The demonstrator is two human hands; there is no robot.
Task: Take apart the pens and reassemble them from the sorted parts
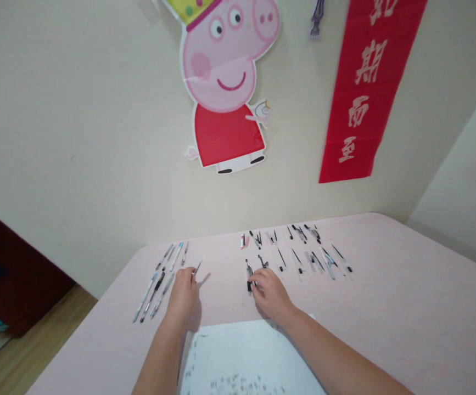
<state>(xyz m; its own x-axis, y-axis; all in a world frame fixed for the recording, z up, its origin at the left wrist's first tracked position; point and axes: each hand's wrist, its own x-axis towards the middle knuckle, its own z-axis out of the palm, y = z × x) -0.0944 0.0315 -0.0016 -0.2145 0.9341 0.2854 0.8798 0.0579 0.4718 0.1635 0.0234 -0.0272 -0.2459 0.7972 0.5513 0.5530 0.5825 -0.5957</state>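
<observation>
The left hand (183, 289) pinches a slim piece (198, 266) at its one o'clock; the right hand (271, 292), grip unclear, touches pen parts (249, 286) at nine o'clock; bumping might roll these.

Blk, clear & lt-blue pens (152, 296) vs. pale-pink tablecloth (386, 307); white paper (238, 345), dk writing (231, 379); pink pig cutout (221, 60) w/ red dress (229, 137) & dotted yellow hat (192, 6); red banner (363, 109), white lettering (371, 61); off-white wall (77, 109).
</observation>
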